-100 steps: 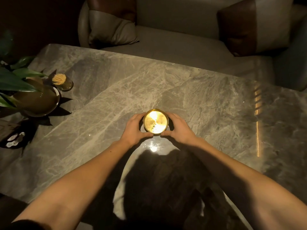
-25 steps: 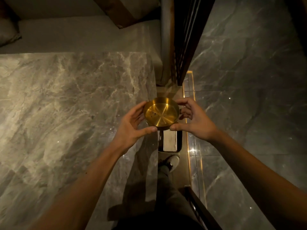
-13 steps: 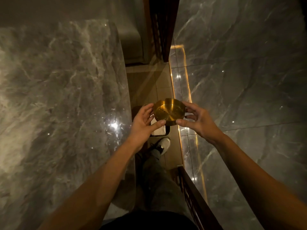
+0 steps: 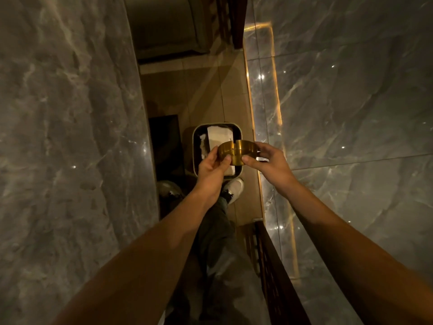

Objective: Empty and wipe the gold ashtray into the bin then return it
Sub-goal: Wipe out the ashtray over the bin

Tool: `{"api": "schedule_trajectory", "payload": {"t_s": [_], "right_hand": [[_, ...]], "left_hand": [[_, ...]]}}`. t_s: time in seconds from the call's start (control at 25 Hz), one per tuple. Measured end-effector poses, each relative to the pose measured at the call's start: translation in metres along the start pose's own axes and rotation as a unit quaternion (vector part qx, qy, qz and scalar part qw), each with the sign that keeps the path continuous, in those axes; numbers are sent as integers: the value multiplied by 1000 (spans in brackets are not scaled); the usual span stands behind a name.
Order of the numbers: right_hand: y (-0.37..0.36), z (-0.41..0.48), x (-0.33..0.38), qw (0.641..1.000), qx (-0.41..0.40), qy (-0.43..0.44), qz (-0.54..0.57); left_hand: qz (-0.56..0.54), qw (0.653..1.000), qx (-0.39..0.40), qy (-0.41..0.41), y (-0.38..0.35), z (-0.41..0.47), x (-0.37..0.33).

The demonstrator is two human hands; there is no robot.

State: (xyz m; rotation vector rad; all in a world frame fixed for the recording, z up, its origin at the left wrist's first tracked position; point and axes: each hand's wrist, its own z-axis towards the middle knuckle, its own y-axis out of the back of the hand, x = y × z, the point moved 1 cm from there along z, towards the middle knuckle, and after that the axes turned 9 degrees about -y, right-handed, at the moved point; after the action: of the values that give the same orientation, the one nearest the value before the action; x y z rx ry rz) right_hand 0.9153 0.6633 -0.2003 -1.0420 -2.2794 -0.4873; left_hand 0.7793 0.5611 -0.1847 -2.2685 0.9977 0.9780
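The round gold ashtray (image 4: 237,151) is tipped away from me, so I see its outer wall and a rim notch, not its inside. My left hand (image 4: 212,168) grips its left side and my right hand (image 4: 269,163) grips its right side. It hangs directly above a small square bin (image 4: 196,146) with a pale rim, standing on the floor beside the table. White paper (image 4: 219,136) lies inside the bin.
The grey marble table top (image 4: 70,137) fills the left side. A tan floor strip (image 4: 199,90) runs ahead, with a lit gold edge and marble floor (image 4: 351,113) to the right. A dark wooden rail (image 4: 274,266) stands near my right leg; my shoe (image 4: 234,187) is just behind the bin.
I carried the ashtray from the table top over to the floor bin and tilted it; its inside faced me before and now faces away. The bin has come fully into view.
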Motion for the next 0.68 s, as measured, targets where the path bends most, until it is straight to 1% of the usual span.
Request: {"api": "schedule_trajectory", "payload": {"t_s": [0.12, 0.2, 0.32, 0.44, 0.6, 0.68], "right_hand": [[-7, 31, -30, 1000, 8, -18, -1], [-11, 51, -48, 999, 11, -36, 0], [-19, 76, -70, 999, 27, -47, -3], [-28, 97, -86, 998, 33, -54, 19], [-40, 119, -102, 995, 24, -87, 37], [-47, 129, -109, 994, 31, -90, 43]], "left_hand": [[9, 1000, 6, 18, 5, 28, 30], [15, 999, -15, 45, 9, 45, 51], [37, 994, -74, 66, 11, 63, 79], [42, 986, -143, 79, 15, 79, 100], [84, 961, -215, 150, 31, 99, 125], [106, 948, -249, 168, 35, 109, 134]]}}
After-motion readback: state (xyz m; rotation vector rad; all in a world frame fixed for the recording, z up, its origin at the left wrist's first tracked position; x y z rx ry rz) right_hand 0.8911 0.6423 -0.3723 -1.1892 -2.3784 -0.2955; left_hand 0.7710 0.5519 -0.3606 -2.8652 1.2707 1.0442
